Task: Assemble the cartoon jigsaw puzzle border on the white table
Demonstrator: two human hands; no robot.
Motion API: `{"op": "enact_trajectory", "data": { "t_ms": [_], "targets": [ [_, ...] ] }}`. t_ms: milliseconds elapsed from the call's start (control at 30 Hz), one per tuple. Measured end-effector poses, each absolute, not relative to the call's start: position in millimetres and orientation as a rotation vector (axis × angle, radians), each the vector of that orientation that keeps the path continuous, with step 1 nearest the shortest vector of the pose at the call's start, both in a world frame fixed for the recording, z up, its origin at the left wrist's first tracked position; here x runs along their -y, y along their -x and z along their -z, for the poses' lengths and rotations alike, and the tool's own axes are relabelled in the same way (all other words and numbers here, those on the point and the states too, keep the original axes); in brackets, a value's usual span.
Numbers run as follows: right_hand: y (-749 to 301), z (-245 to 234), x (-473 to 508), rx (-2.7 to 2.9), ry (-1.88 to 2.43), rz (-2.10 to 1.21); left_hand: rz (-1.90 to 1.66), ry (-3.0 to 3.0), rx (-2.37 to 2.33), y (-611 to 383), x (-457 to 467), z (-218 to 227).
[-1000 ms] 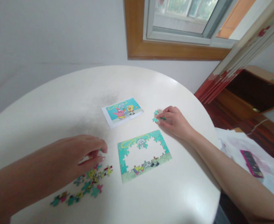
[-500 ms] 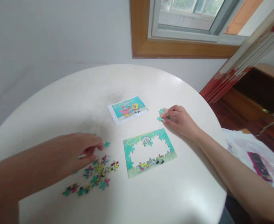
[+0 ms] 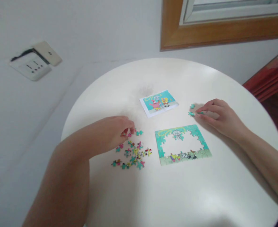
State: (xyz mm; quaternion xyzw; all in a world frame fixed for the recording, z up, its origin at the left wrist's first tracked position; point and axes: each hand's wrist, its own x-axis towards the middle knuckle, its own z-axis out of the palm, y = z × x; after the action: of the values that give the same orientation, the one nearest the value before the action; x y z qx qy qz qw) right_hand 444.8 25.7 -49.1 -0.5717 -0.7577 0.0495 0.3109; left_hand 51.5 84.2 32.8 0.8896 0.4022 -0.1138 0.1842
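A partly built jigsaw [image 3: 159, 145] lies on the round white table [image 3: 176, 195], its teal border joined and its middle bare. My left hand [image 3: 114, 132] hovers at the far edge of a scatter of loose pieces [image 3: 132, 154], fingertips pinched on a small pinkish piece. My right hand [image 3: 220, 118] rests beyond the jigsaw's right corner, thumb and forefinger closed on one of the teal pieces [image 3: 192, 110] lying there. A small printed reference picture [image 3: 159, 102] lies flat behind the jigsaw.
The table stands against a white wall with a socket plate [image 3: 32, 61] at the left. A wooden window frame [image 3: 200, 31] is behind the table, and a red curtain hem [image 3: 271, 78] hangs at the right. The table's near half is bare white surface.
The view has swung left, so everything sits further right in the picture. My left hand has shifted to the pile's far edge and pinched a piece. My right hand stays on the teal pieces.
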Motion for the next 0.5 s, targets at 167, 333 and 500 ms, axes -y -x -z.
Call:
{"op": "enact_trajectory", "data": {
  "t_ms": [167, 333, 500],
  "targets": [
    [-441.2, 33.0, -15.5, 1.995, 1.461, -0.048, 0.438, -2.468, -1.16, -50.2, -96.1, -38.2],
    [-409.6, 10.1, -8.9, 2.14, 1.356, -0.207, 0.496, -2.407, -1.243, -46.8, -104.2, -37.3],
    [-357.6, 1.8, -17.6, 2.388, 1.139, -0.361, 0.565, -2.396, -1.306, -52.7, -102.2, -37.7]
  ]
}}
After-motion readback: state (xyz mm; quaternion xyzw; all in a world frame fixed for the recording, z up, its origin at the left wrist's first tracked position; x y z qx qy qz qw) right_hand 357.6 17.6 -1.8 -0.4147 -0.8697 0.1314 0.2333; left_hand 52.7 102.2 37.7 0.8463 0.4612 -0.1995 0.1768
